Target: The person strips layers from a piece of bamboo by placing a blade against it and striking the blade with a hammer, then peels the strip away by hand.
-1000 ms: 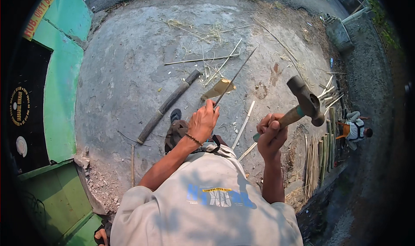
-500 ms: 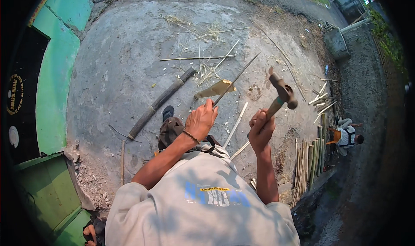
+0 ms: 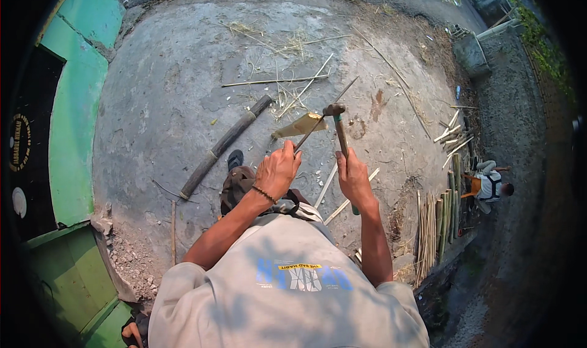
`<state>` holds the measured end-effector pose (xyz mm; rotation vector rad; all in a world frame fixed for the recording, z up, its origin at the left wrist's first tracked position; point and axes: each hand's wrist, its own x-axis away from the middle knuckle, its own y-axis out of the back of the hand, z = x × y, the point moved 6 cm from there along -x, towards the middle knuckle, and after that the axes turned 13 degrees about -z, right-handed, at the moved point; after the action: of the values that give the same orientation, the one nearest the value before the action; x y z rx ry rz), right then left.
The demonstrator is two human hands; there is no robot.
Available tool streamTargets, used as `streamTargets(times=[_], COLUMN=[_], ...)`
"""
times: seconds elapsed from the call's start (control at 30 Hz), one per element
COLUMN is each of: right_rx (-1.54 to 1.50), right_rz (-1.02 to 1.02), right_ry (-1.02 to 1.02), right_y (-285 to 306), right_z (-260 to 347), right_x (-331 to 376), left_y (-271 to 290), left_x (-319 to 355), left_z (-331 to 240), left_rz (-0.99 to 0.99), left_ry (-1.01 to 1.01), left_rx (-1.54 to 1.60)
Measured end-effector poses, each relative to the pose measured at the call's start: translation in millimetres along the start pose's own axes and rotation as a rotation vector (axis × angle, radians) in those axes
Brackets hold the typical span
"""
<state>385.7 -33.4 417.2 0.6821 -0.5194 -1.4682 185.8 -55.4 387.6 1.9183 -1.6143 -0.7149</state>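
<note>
My left hand [image 3: 278,172], with a beaded bracelet at the wrist, is closed round the near end of a long, narrow dark blade [image 3: 343,90]. Seen nearly edge-on, the blade slants up to the right across a tan split bamboo piece [image 3: 295,128]. My right hand [image 3: 356,180] grips a hammer [image 3: 340,134] by its wooden handle. The metal hammer head overlaps the blade beyond the bamboo; they appear to meet there. How deep the blade sits in the bamboo cannot be made out, and its grip is hidden by my fingers.
A dark bamboo pole [image 3: 227,145] lies to the left on the concrete. Thin strips [image 3: 275,81] and shavings are scattered ahead. Bundled bamboo strips [image 3: 428,238] rest at the right, near another person [image 3: 491,186] seated there. A green wall [image 3: 76,146] stands at the left.
My right hand has moved left and swung the hammer down, bringing its raised head onto the line of the blade. My left hand has kept its hold with little movement.
</note>
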Motion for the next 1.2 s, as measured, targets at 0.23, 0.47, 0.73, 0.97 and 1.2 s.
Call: streamTargets(times=[0.23, 0.47, 0.73, 0.97, 1.2], right_rx=[-0.573, -0.013, -0.602, -0.058, -0.664], right_rz=[-0.197, 0.018, -0.251, 0.045, -0.252], right_ry=[0.025, -0.061, 0.058, -0.072, 0.092], right_y=[66.1, -5.9, 40.5, -1.7, 39.8], right_z=[61.5, -4.7, 38.4, -17.9, 16.1], right_x=[5.2, 7.5, 19.9, 12.1, 8.1], left_y=[-4.4, -6.2, -3.9, -3.6, 1.3], left_x=[9.7, -0.5, 3.5, 0.1, -8.4], left_z=[4.3, 13.4, 20.4, 25.3, 34.4], left_rz=[0.021, -0.005, 0.023, 0.075, 0.019], left_ry=[-0.002, 0.001, 0.015, 0.041, 0.075], left_rx=[0.016, 0.016, 0.028, -0.064, -0.065])
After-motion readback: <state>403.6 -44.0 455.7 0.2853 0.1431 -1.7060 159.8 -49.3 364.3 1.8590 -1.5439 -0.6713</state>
